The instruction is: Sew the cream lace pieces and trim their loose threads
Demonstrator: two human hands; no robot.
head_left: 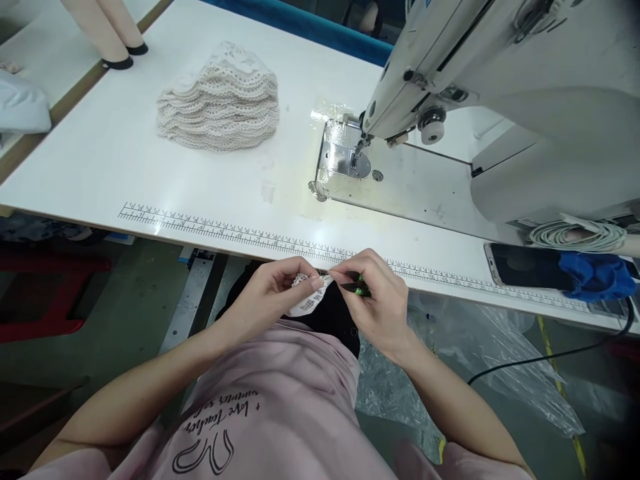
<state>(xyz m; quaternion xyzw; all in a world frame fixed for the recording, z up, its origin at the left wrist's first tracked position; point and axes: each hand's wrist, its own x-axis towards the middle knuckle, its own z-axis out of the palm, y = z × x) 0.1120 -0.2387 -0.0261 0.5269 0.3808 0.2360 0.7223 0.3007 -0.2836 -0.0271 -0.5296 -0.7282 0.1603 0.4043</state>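
My left hand [273, 290] is closed on a small white lace piece [309, 298], held just below the table's front edge and over my lap. My right hand [376, 298] pinches a small green-handled thread snipper [359, 287] whose tip meets the lace next to my left fingertips. Both hands touch at the lace. A black cloth [336, 319] lies on my lap under them.
A stack of white lace pieces [220, 100] sits on the white table [125, 167]. A sewing machine [480, 100] stands at the right, its needle plate [345, 157] mid-table. A phone [525, 267], blue cloth [600, 277] and coiled cable [575, 235] lie at the right edge. Clear plastic bag [465, 353] hangs below.
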